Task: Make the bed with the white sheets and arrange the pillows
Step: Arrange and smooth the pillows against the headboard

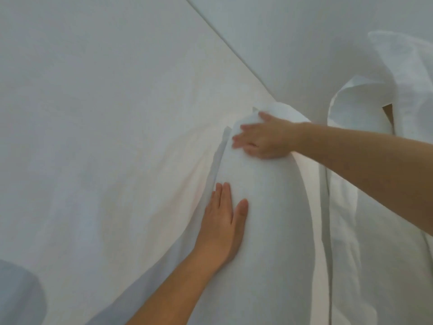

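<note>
A white pillow [264, 195] lies lengthwise in the middle of the view on the white sheet [105, 137] that covers the bed. My left hand [222, 226] rests flat on the pillow's near left side, fingers together and pointing away from me. My right hand [262, 137] presses on the pillow's far end with the fingers spread; it is slightly blurred. A second white pillow [379, 242] lies beside the first on the right, its open case flap [365, 99] standing up at the far end.
A straight seam or edge [225, 41] runs diagonally from the top centre down to the pillows' far end; a white surface [304, 31] lies beyond it. A rounded white shape [21, 294] fills the lower left corner.
</note>
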